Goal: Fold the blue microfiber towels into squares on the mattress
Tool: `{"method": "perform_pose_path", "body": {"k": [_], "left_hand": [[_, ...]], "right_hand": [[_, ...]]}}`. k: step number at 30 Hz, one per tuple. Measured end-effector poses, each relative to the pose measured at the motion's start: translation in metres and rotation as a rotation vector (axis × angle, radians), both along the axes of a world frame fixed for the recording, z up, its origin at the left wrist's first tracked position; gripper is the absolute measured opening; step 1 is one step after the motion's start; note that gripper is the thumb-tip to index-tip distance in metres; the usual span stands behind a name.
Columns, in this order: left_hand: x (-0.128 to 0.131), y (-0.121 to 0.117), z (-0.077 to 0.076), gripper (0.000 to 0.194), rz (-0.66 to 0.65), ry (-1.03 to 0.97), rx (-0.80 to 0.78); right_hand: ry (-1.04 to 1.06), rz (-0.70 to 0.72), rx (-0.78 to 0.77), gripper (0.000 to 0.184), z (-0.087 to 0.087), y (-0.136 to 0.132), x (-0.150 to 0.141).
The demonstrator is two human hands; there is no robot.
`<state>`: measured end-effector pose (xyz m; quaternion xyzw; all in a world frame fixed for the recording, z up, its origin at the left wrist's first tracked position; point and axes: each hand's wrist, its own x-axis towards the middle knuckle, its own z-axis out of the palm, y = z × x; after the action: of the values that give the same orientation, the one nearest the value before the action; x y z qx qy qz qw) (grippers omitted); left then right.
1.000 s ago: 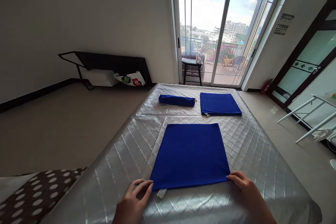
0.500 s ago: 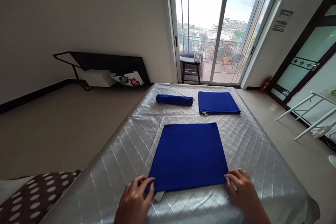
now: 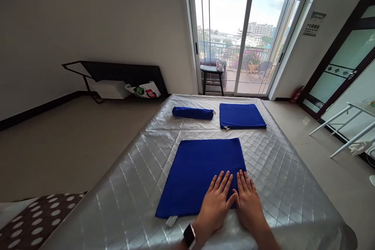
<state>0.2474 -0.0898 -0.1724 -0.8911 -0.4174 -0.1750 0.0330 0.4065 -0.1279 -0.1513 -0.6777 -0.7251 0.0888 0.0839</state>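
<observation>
A flat blue cloth (image 3: 187, 179) lies on the silver quilted bed cover, with a small white tag (image 3: 171, 220) at its near left corner. Both palms rest on the right part of this cloth. My left hand (image 3: 217, 199), with a dark watch (image 3: 189, 236) on its wrist, is flat with fingers stretched out. Beside it, thumbs close together, my right hand (image 3: 248, 201) lies flat over the cloth's right edge. Farther back are a rolled blue cloth (image 3: 192, 113) and a folded blue cloth stack (image 3: 242, 116).
The silver quilted cover (image 3: 125, 191) spreads around the cloths. A brown polka-dot fabric (image 3: 38, 222) is at the lower left. Against the wall stands a black rack (image 3: 123, 71) with a white box (image 3: 111, 89). A dark stool (image 3: 211, 69) stands by the glass door; a white table (image 3: 363, 106) is at right.
My hands have let go of the cloth's near corners. The left hand moved right across the cloth, and both now press flat near its right edge. The view shifted slightly.
</observation>
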Motion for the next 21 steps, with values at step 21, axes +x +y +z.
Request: {"method": "perform_pose_path", "body": {"k": [21], "left_hand": [[-0.153, -0.024, -0.046, 0.077, 0.517, -0.108, -0.057]], "right_hand": [[0.005, -0.003, -0.048, 0.063, 0.016, 0.011, 0.002]]}}
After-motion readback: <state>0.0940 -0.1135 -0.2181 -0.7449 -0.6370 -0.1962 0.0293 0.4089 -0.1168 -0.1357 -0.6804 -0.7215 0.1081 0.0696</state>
